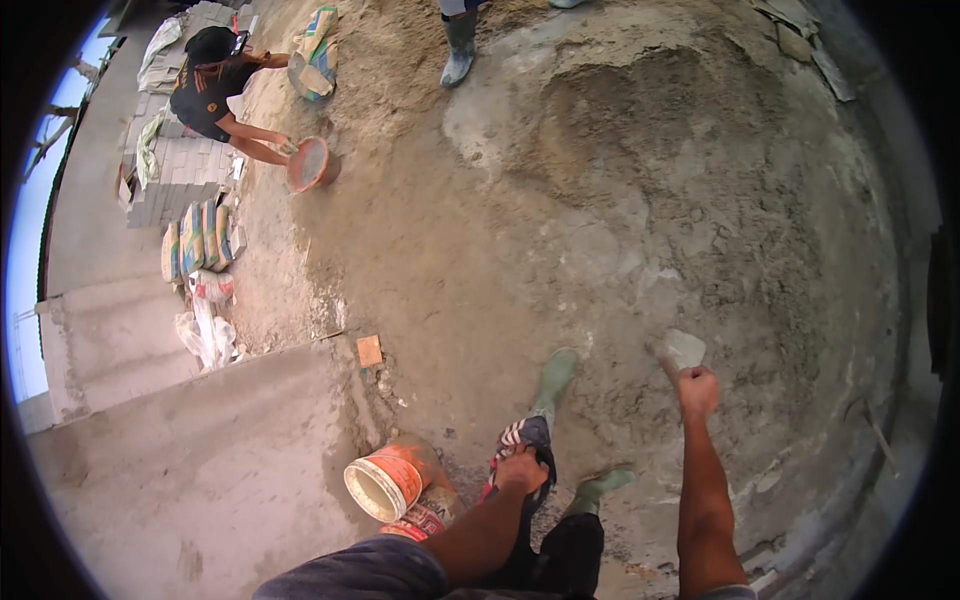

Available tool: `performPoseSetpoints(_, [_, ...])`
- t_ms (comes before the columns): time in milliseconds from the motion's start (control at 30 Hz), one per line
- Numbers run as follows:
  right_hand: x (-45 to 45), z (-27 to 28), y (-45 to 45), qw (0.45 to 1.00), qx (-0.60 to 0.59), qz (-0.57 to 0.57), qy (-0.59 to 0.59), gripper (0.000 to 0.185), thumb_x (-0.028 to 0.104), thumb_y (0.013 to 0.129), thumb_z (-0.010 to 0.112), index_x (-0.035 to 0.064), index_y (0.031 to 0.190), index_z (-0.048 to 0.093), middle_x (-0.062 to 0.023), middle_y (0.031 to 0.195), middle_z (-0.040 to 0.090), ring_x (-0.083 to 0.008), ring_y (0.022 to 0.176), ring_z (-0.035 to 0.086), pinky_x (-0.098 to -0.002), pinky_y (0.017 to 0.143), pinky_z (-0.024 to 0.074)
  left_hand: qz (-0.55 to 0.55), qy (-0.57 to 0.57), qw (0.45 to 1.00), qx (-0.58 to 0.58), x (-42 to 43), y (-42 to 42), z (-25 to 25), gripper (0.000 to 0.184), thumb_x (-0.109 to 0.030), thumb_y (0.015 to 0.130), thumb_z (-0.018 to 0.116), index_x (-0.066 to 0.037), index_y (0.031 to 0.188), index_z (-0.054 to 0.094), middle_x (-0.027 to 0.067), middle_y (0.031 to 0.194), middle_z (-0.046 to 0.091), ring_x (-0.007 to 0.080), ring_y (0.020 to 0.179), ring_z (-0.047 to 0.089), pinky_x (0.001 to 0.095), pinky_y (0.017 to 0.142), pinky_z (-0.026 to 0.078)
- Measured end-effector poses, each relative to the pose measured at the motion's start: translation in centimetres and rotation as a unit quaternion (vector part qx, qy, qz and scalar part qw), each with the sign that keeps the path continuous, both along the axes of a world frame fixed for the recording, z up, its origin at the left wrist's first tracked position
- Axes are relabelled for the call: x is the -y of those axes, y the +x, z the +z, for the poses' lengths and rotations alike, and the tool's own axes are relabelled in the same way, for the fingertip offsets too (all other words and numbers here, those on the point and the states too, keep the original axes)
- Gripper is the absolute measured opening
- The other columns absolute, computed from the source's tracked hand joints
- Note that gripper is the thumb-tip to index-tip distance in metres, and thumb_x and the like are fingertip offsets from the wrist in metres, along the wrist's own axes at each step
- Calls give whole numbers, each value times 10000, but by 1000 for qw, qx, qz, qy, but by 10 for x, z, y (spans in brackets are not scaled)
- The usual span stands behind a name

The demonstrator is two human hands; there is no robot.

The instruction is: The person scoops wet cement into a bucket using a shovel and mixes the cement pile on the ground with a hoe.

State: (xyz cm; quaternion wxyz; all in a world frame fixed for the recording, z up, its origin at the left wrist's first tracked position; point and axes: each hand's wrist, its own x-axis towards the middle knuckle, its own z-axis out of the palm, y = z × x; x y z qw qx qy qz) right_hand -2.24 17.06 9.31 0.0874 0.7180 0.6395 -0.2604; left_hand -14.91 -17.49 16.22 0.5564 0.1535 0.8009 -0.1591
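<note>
"What's the left hand (523,468) doing, lower centre?"
"Draped over the knee (524,432), probably for balance; whether it grips cloth, I can't tell."
"And the right hand (698,392)?"
"Closed tightly on a trowel (685,349), right of centre, seemingly low for reaching the ground (420,260). Upper left, a co-worker (205,103) holds a bucket (331,172)."

No text can be read: the lettering on the red bucket (424,516), the print on the stacked sacks (198,238) and the mark on the co-worker's shirt (205,105) are too small.
</note>
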Motion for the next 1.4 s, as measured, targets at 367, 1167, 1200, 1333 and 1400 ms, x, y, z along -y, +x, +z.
performPoseSetpoints(367, [1, -1, 0, 1000, 4, 10, -2, 235, 280, 798, 686, 93, 905, 779, -164, 885, 752, -376, 861, 726, -466, 769, 558, 0, 35, 999, -25, 11, 5, -8, 587, -415, 897, 578, -100, 1392, 570, 113, 1550, 431, 365, 1382, 494, 537, 1149, 380])
performPoseSetpoints(1167, [2, 1, 0, 999, 11, -14, -45, 236, 322, 785, 668, 152, 890, 792, -149, 927, 758, -359, 924, 719, -453, 816, 560, -28, 0, 1000, -5, -4, -1, -2, 652, -457, 881, 586, -121, 1440, 557, 129, 1577, 435, 330, 1422, 466, 455, 1163, 389])
performPoseSetpoints(1200, [2, 0, 1, 999, 13, -13, -48, 236, 320, 787, 666, 152, 894, 793, -149, 931, 758, -359, 928, 719, -454, 819, 559, -27, 2, 1000, -10, -5, -2, -2, 644, -459, 881, 586, -121, 1429, 568, 127, 1573, 441, 327, 1424, 464, 456, 1162, 390])
performPoseSetpoints(1333, [-1, -4, 5, 997, 20, -12, -76, 245, 322, 804, 655, 146, 902, 793, -146, 961, 760, -356, 949, 719, -451, 839, 561, -24, 12, 999, -34, -2, 1, -3, 605, -460, 862, 613, -128, 1367, 610, 114, 1502, 513, 298, 1398, 489, 440, 1145, 410])
performPoseSetpoints(1400, [1, -2, 4, 998, 15, -10, -66, 265, 333, 812, 652, 143, 930, 794, -149, 985, 759, -355, 961, 719, -448, 861, 563, -31, 27, 998, -47, -1, 4, -8, 579, -445, 847, 638, -129, 1333, 626, 120, 1442, 564, 291, 1367, 518, 431, 1129, 426])
